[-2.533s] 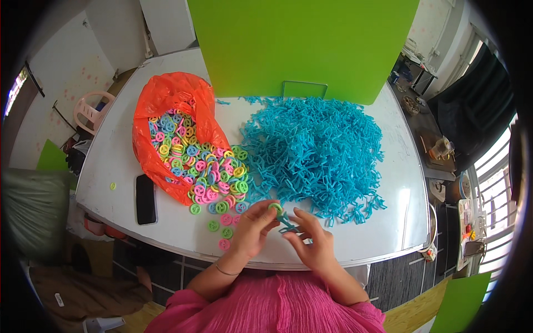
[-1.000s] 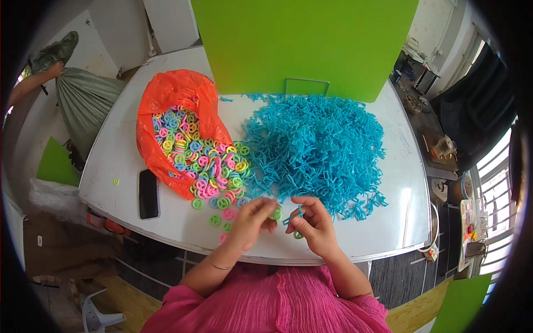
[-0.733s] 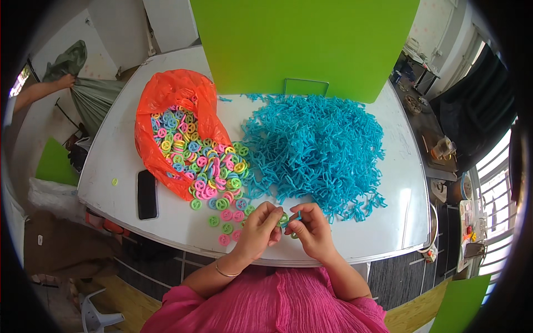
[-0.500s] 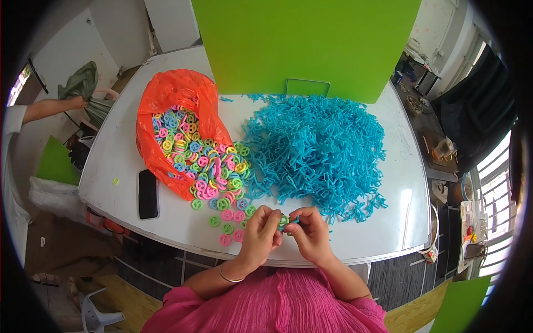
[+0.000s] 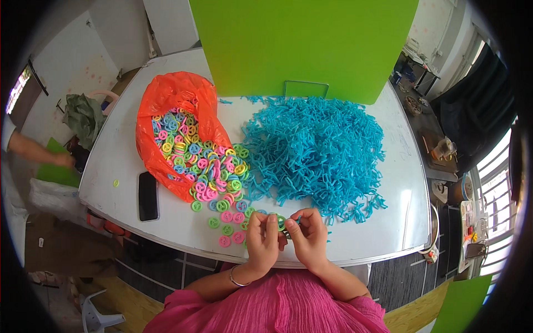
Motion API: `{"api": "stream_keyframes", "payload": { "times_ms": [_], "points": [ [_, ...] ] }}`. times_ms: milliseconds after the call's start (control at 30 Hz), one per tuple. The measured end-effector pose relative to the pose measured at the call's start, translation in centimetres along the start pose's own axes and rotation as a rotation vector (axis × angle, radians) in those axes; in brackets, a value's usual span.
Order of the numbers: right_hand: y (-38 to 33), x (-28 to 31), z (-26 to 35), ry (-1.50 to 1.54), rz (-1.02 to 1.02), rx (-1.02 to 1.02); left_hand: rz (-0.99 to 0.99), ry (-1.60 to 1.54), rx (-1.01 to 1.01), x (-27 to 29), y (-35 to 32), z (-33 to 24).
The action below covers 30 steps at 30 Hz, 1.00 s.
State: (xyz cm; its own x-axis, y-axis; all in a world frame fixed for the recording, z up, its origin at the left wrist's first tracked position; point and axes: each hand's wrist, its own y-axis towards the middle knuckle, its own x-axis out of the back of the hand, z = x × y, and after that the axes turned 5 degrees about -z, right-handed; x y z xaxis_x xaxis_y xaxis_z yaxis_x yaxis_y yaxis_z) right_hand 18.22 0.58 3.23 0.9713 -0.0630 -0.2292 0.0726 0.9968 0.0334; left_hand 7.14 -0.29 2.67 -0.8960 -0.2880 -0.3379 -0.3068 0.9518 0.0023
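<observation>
Close to the table's front edge, my left hand (image 5: 263, 240) pinches a small green plastic wheel (image 5: 281, 222) between thumb and fingers. My right hand (image 5: 309, 237) is closed beside it, its fingertips on a small blue plastic piece (image 5: 298, 220) held at the wheel. Just left of my hands lie loose pink and green wheels (image 5: 227, 229). A red plastic bag (image 5: 152, 141) lies open beyond them, spilling many-coloured wheels (image 5: 191, 145). Ahead of my right hand is a large heap of blue plastic pieces (image 5: 322, 147).
A black phone (image 5: 148, 196) lies on the white table (image 5: 391, 208), left of the wheels. A tall green panel (image 5: 305, 44) stands at the back, a thin metal loop (image 5: 306, 82) before it. Another person's arm (image 5: 41, 151) shows at far left, near a dark green bag (image 5: 83, 117).
My left hand has turned more upright, and the wheel has shifted slightly between my hands. At far left, the other person's hand has let go of the dark green bag and moved lower.
</observation>
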Motion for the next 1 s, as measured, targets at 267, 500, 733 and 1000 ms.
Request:
{"api": "stream_keyframes", "payload": {
  "times_ms": [267,500,733,1000],
  "points": [
    [1.1,0.7,0.3,-0.364,0.137,0.19,0.071,-0.271,0.626,2.1,1.9,-2.6],
    [1.2,1.0,0.7,-0.252,0.195,-0.059,0.115,0.077,0.087,1.4,0.6,-0.8],
    [1.7,0.8,0.1,0.255,0.107,-0.249,0.254,0.138,0.131,2.4,1.7,-1.0],
    [2.2,2.2,0.7,0.428,0.144,-0.461,0.142,0.364,-0.001,3.6,3.9,-2.4]
  ]
}}
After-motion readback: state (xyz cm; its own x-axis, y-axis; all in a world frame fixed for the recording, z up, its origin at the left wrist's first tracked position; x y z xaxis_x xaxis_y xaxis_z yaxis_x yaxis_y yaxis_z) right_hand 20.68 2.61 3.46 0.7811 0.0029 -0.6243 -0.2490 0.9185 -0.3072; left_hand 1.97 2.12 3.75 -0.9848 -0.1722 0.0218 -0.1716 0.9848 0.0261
